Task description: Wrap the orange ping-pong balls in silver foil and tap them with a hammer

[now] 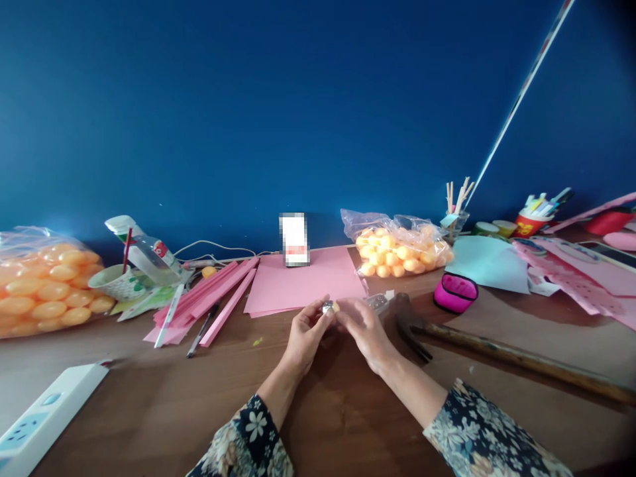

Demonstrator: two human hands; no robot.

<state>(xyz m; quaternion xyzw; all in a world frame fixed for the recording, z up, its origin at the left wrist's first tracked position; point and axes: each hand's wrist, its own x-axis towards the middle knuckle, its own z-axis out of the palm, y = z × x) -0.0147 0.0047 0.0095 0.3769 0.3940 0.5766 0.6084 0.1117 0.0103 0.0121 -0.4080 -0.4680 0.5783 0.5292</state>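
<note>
My left hand (308, 329) is closed in a pinch around a small shiny silver piece (328, 307), low over the middle of the table. Opposite it, my right hand (365, 333) is also pinched, its thumb and fingertips at a small pale-yellow end (336, 307) beside the silver piece. I cannot tell what the piece is or whether both parts are one. Behind my right fingers lies a small clear plastic packet (379, 301), partly hidden. Pink paper sheets (298, 285) lie just beyond my fingertips.
A hammer (497, 351) lies right of my right hand, near a magenta pouch (456, 293). Bags of orange balls stand left (50, 285) and back right (397, 248). Pink strips (213, 291), a pen (203, 330) and a power strip (50, 411) are on the left.
</note>
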